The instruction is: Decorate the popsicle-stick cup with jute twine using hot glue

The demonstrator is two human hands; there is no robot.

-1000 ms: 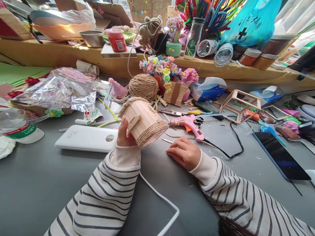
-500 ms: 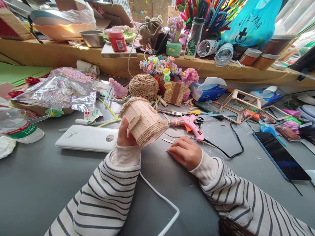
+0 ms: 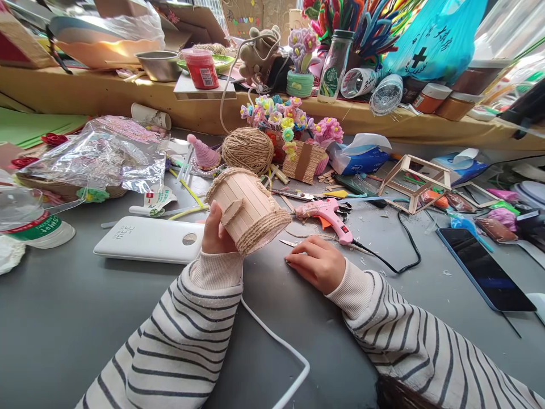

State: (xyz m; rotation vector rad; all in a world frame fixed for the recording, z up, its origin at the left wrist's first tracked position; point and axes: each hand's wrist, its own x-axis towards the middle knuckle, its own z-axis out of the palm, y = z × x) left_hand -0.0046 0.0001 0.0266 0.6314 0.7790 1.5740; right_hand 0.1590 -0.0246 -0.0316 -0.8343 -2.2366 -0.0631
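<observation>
My left hand (image 3: 217, 233) is closed around a small tub made of wooden craft sticks (image 3: 251, 207), with rope bands at both ends. It is held tilted above the table, and a short piece of stick stands out on its side. My right hand (image 3: 315, 261) rests low on the table with its fingers pressed together. Whatever lies between its fingertips is too small or hidden to name. A pointed metal blade (image 3: 288, 243) lies just beyond those fingers. Behind it sits a pink glue gun (image 3: 326, 216) with a black cord.
Left of the tub lies a white power bank (image 3: 149, 241), with a white cable (image 3: 281, 341) in front. A ball of twine (image 3: 248, 150) stands behind the tub. To the right are a stick frame (image 3: 415, 184) and a phone (image 3: 485, 270). A plastic bottle (image 3: 38, 218) lies far left.
My right hand has shifted very slightly to the left along the table. My left hand and the tub stay where they were.
</observation>
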